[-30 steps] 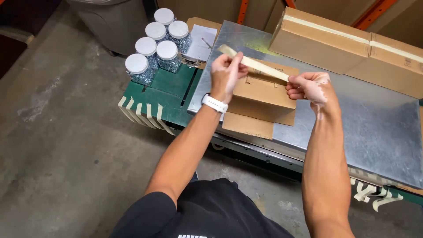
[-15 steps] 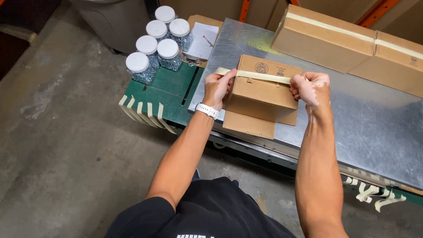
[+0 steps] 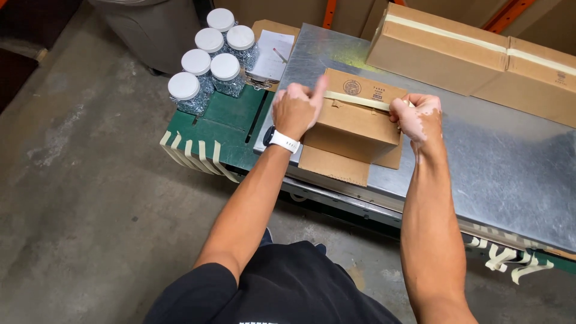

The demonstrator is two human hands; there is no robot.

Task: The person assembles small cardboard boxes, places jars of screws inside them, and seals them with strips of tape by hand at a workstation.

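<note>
Head view, looking down along both bare forearms. Left hand [image 3: 295, 110] at left top edge of small cardboard box [image 3: 355, 123], knuckles up, fingers curled, one finger extended over the box top, pressing down the near end of a pale tape strip [image 3: 357, 100]; white wristwatch [image 3: 281, 140] on that wrist. Right hand [image 3: 417, 113] at right top edge of same box, fingers closed in a pinch on the other end of the strip. Strip stretched straight between both hands, lying across the box top along the flap seam. Box: brown, upright, top flaps folded shut, round printed mark on far flap, lower flaps splayed flat underneath toward the near edge. Box resting on grey metal surface [image 3: 498, 162], near its left front corner. Two larger taped cartons [image 3: 474, 54] at far right of the same surface, well apart from the box. Five clear jars with white lids [image 3: 207, 57] on green side ledge [image 3: 231, 126] to the left; short tape strips [image 3: 192, 153] hanging off that ledge's front edge.
</note>
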